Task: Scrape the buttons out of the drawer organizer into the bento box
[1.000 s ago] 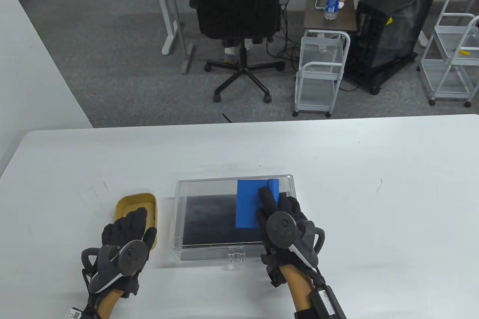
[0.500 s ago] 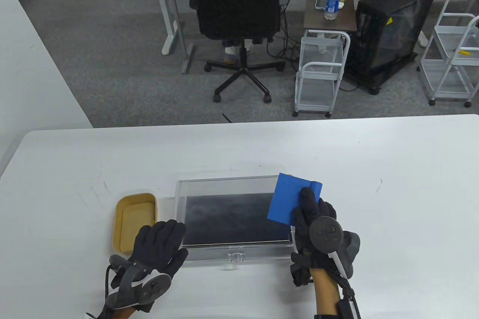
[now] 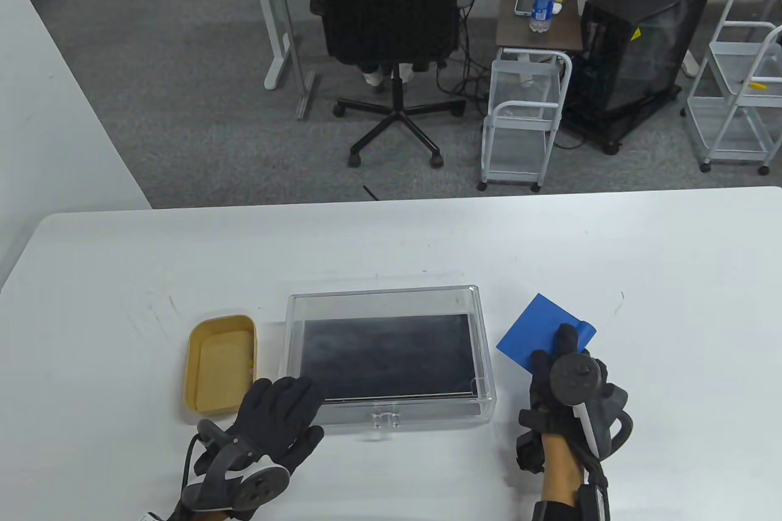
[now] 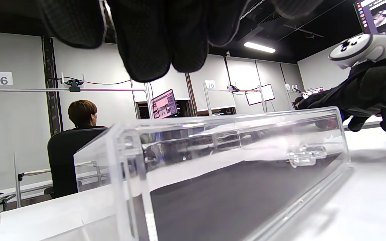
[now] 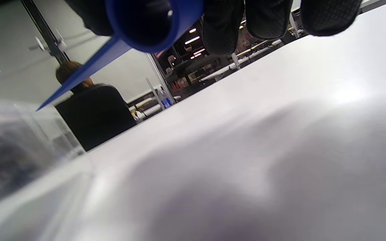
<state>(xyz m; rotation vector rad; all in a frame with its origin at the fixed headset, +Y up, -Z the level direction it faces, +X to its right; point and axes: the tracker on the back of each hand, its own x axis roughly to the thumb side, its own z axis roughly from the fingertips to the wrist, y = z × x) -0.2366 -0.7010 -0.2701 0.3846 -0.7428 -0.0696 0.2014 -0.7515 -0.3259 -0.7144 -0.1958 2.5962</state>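
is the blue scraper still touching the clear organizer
Apart. The table view shows the blue scraper, held by the right hand, off to the right of the clear organizer, with bare white table between them.

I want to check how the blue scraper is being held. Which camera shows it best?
The table view: the whole blue scraper shows, right of the clear organizer, with the right hand gripping its rolled edge. The right wrist view shows only that rolled edge and a thin sliver of blade. The left wrist view hardly shows it.

One clear drawer organizer point(image 3: 482, 350), one tan bento box point(image 3: 201, 393), one blue scraper point(image 3: 537, 331), two gloved hands.
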